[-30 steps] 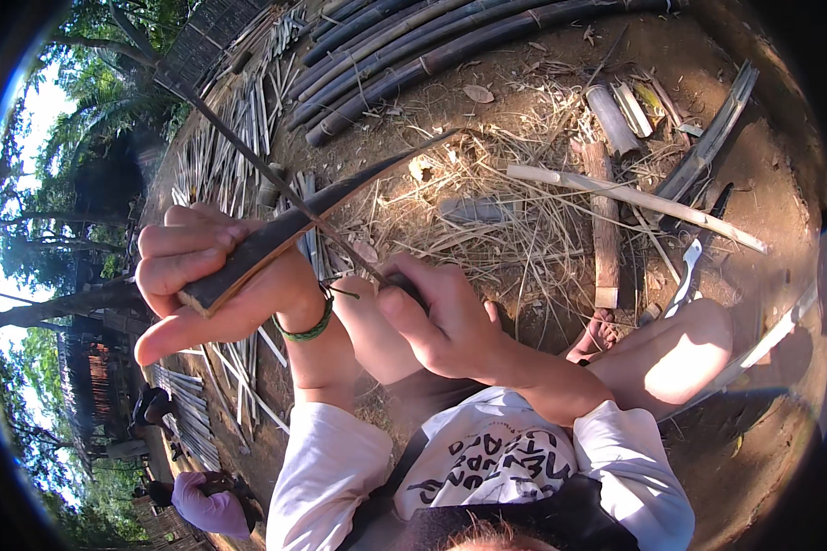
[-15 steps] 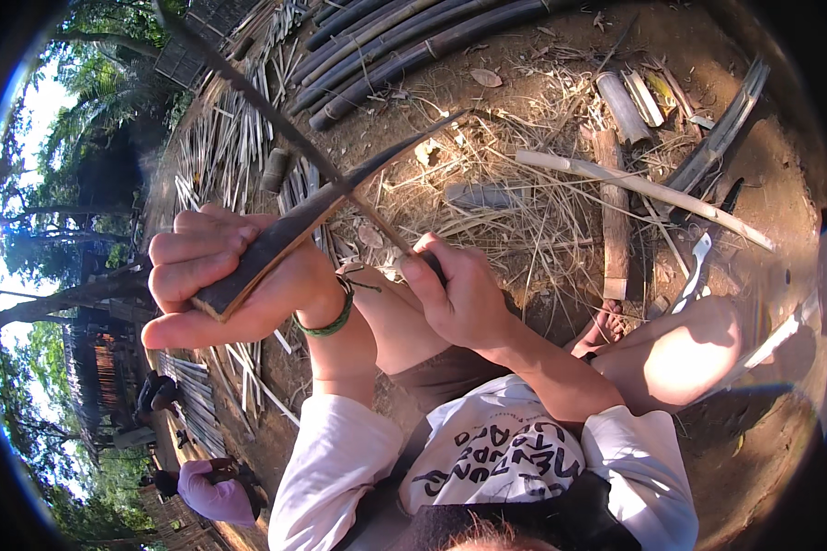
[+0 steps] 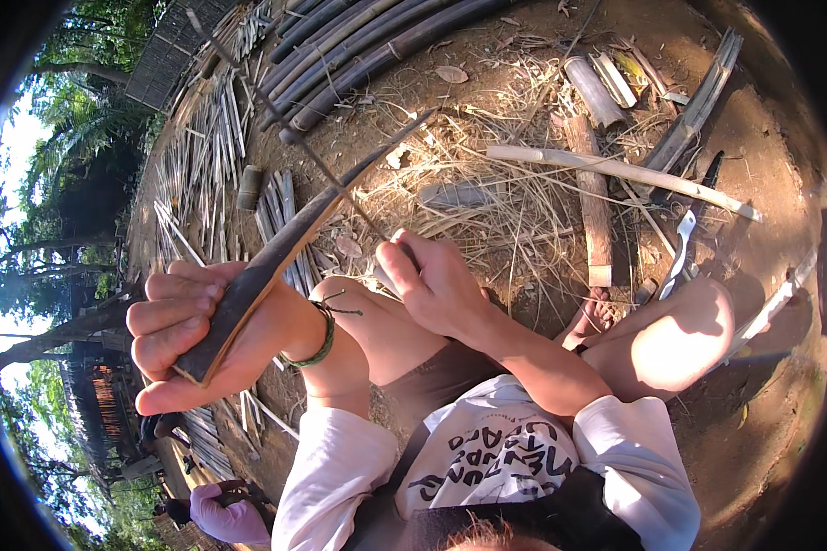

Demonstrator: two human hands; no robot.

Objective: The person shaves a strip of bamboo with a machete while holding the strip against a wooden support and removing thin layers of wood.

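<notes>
In my left hand (image 3: 188, 317) is a long, dark, curved strip (image 3: 289, 241) of what looks like wood or bamboo. Its thick end lies across my palm under bent fingers, and it tapers to a thin tip away from me. My right hand (image 3: 436, 286) is wrapped round the handle end of a long, thin blade (image 3: 280, 127), seen nearly edge-on. That blade slants to the far left and crosses the strip about midway between my left hand and the tip. Whether the two touch is hard to tell.
Straw-like shavings (image 3: 496, 184) cover the ground ahead, with a pale pole (image 3: 629, 174) over a log (image 3: 590, 207). Bamboo poles (image 3: 377, 64) lie at the back, split strips (image 3: 198, 170) at the left. A white-handled tool (image 3: 680, 250) rests by my right knee. A person (image 3: 222, 514) is at lower left.
The blade now crosses the strip farther from my left hand and closer to the tip. My left hand sits lower in view, and the whole scene has shifted slightly left.
</notes>
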